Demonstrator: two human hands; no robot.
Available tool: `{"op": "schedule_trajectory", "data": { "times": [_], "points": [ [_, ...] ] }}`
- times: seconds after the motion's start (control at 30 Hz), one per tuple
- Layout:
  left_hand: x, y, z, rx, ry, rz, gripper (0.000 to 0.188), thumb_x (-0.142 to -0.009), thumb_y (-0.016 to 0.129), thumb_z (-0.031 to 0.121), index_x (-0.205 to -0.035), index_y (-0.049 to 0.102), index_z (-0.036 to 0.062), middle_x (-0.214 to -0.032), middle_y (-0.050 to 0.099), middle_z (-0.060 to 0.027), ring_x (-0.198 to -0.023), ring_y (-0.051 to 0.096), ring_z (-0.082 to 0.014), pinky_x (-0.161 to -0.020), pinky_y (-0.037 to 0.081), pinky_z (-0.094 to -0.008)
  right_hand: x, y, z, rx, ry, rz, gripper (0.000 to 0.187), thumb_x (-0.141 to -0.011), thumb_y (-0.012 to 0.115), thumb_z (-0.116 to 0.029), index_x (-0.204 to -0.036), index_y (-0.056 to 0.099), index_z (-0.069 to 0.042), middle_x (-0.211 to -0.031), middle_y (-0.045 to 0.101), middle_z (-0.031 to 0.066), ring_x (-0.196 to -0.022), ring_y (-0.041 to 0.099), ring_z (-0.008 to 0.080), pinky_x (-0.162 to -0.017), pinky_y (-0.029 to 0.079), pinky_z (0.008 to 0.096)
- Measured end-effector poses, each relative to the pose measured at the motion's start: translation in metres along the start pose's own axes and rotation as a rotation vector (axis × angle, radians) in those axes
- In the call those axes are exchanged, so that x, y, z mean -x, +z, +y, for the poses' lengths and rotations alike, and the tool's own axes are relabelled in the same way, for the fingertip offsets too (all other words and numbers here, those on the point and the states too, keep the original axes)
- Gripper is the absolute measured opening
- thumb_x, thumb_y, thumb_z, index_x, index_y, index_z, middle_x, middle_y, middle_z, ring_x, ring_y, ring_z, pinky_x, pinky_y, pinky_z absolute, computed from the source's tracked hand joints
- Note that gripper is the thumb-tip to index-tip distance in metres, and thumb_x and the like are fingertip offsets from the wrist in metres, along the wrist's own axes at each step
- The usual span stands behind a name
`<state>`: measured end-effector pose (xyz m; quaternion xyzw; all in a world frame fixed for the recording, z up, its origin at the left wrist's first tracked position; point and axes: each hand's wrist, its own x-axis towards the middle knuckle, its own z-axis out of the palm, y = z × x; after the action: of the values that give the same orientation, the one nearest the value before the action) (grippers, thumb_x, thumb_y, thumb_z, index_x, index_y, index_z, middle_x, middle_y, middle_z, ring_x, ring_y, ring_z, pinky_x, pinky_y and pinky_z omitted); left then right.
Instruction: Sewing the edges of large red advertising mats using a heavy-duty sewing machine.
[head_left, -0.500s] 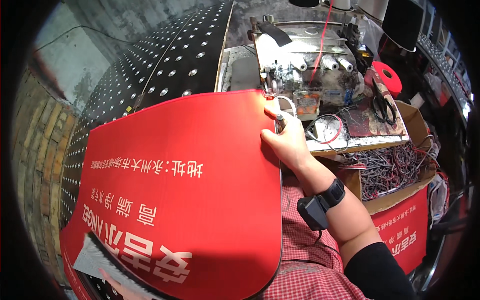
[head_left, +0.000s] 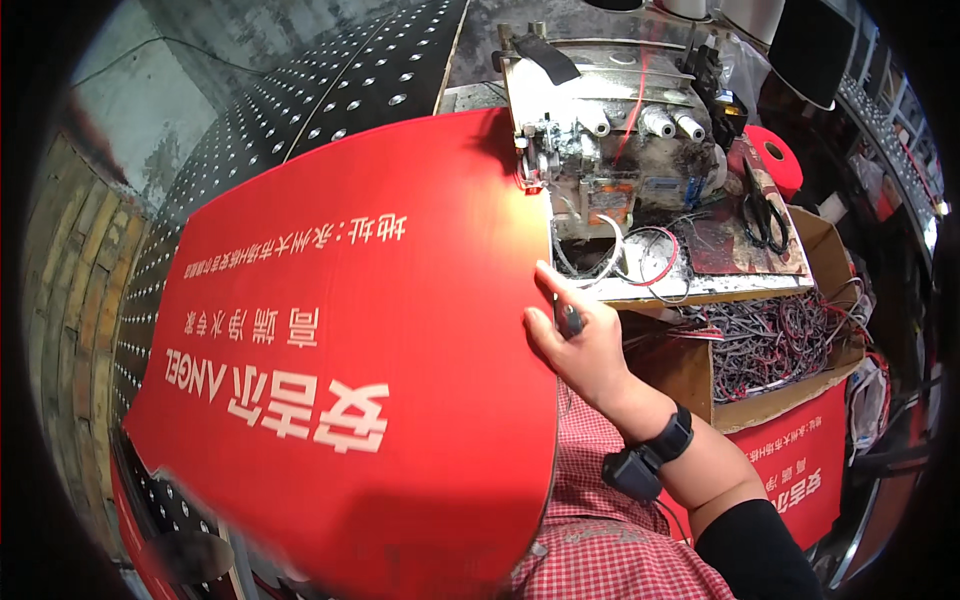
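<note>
A large red mat [head_left: 440, 400] with pale printed lettering and rounded corners spreads across the middle, under the head of an overlock sewing machine [head_left: 620, 130]. Its right edge lies by the needle area. My right hand [head_left: 590, 345] rests at that edge below the machine, forefinger and thumb on the mat's surface. Its other fingers curl around a small dark tool [head_left: 568, 318], whose end pokes out; its kind is not clear. My left hand does not show. At the lower left, the mat's edge is blurred.
Black scissors [head_left: 765, 220] and a red thread cone [head_left: 775, 165] lie right of the machine. Loops of trimmed edging [head_left: 655, 260] hang at the table's front. Below stands a cardboard box [head_left: 780, 385] of grey and red scraps. A studded black board [head_left: 330, 110] slopes behind the mat.
The mat has slid forward and up past the machine, its far edge now higher. My right hand has moved down along the right edge, away from the needle area.
</note>
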<state>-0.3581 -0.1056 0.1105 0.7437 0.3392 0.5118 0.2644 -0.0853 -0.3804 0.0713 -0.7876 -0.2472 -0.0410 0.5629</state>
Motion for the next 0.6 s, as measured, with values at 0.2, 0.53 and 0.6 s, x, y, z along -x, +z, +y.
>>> {"op": "schedule_trajectory", "data": {
  "times": [0.2, 0.53, 0.6],
  "points": [
    [-0.062, -0.067, -0.030, 1.067, -0.683, -0.291, 0.050, -0.092, 0.041, 0.033, -0.133, 0.034, 0.0044, -0.134, 0.040, -0.0160, -0.122, 0.039, -0.0290, -0.100, 0.035, -0.0450, -0.003, -0.001, 0.004, -0.019, -0.042, 0.059, 0.044, -0.073, 0.068, -0.013, -0.113, 0.055, 0.004, -0.064, 0.056, 0.0121, -0.052, 0.049, 0.0120, -0.057, 0.045, 0.0256],
    [-0.099, -0.020, -0.136, 0.955, -0.910, -0.185, 0.035, -0.091, 0.046, 0.017, -0.121, 0.043, -0.0018, -0.119, 0.052, -0.0158, -0.108, 0.052, -0.0284, -0.093, 0.044, -0.0411, 0.044, -0.013, -0.018, -0.211, 0.040, -0.073, 0.047, -0.075, 0.066, -0.005, -0.120, 0.053, -0.001, -0.059, 0.047, 0.0028, -0.050, 0.044, 0.0056, -0.049, 0.039, 0.0198],
    [-0.110, -0.003, -0.140, 0.915, -0.810, -0.223, 0.033, -0.091, 0.046, 0.016, -0.119, 0.045, -0.0020, -0.118, 0.053, -0.0158, -0.106, 0.053, -0.0286, -0.091, 0.045, -0.0397, 0.049, -0.013, -0.016, -0.212, 0.013, -0.060, 0.040, -0.075, 0.065, -0.004, -0.114, 0.057, -0.002, -0.060, 0.051, 0.0044, -0.052, 0.047, 0.0062, -0.049, 0.040, 0.0204]
  ]
}}
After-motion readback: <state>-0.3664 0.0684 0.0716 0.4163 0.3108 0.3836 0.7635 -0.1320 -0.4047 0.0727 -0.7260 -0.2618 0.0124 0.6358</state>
